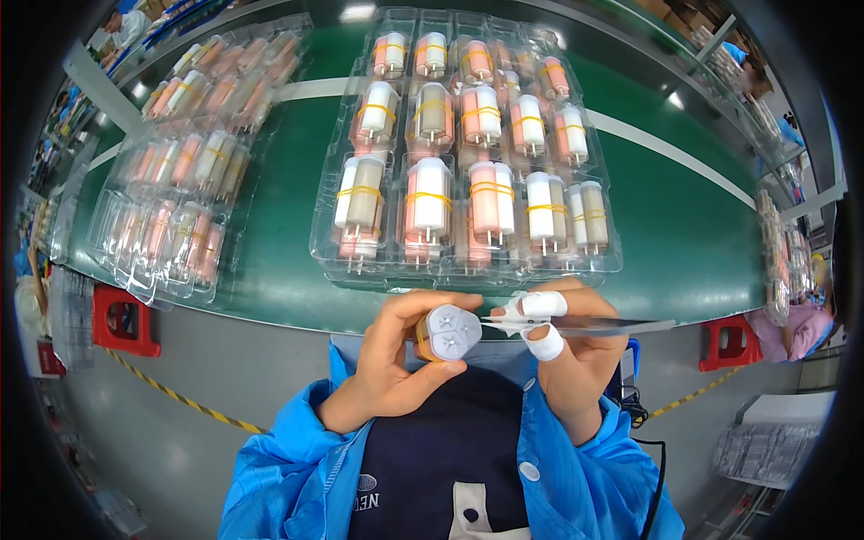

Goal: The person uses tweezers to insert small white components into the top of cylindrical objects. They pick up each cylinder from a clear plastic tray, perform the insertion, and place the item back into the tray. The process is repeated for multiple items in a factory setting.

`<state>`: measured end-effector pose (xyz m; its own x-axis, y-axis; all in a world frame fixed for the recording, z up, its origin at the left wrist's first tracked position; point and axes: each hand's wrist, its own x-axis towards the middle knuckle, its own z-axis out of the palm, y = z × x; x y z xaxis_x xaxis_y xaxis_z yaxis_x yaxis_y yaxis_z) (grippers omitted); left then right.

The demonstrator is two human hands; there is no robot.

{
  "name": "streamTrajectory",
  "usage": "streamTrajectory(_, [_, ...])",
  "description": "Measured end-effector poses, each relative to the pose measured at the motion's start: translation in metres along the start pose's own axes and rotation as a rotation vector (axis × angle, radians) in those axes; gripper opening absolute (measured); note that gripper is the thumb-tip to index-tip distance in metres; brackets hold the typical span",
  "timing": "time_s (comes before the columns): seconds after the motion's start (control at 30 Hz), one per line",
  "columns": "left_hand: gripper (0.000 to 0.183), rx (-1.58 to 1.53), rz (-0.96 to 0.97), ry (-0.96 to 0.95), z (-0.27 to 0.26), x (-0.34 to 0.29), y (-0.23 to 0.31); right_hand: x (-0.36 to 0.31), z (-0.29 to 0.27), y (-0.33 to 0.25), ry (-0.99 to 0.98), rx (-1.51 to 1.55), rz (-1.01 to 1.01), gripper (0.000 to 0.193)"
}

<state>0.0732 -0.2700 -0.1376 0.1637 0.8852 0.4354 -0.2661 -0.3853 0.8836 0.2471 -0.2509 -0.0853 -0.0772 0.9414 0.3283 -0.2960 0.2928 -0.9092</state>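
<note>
My left hand (382,364) is wrapped round a bundle of tubes (453,333). Their pale grey ends, marked with star-shaped fittings, face up, and some yellow shows at the side. White tape covers fingers of my right hand (580,346), which is closed on metal tweezers (621,325). The narrow tips of the tweezers point left and lie close beside the tube ends; whether they touch, I cannot tell. Both hands are just off the near edge of the green table (279,225).
Ahead stands a clear plastic tray (328,247) of banded pink, white and grey tube bundles. More such trays (135,229) are at the left. Red stools (126,322) flank the table. A co-worker in pink (792,333) is at the far right.
</note>
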Motion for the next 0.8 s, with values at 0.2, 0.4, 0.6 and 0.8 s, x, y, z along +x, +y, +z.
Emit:
streamTrajectory(0.2, [0.049, 0.086, 0.141, 0.096, 0.006, -0.002, -0.010, -0.002, 0.003, -0.002, -0.078, -0.191, -0.107, 0.020])
streamTrajectory(0.4, [0.055, 0.490, 0.112, 0.091, 0.004, 0.004, 0.001, 0.000, 0.005, 0.001, -0.190, -0.246, -0.144, 0.019])
streamTrajectory(0.6, [0.056, 0.578, 0.173, 0.026, 0.000, 0.009, 0.004, 0.000, 0.007, 0.001, -0.190, -0.232, -0.087, 0.018])
streamTrajectory(0.8, [0.057, 0.632, 0.191, 0.017, 0.001, 0.012, 0.008, 0.002, 0.007, 0.002, -0.195, -0.259, -0.079, 0.016])
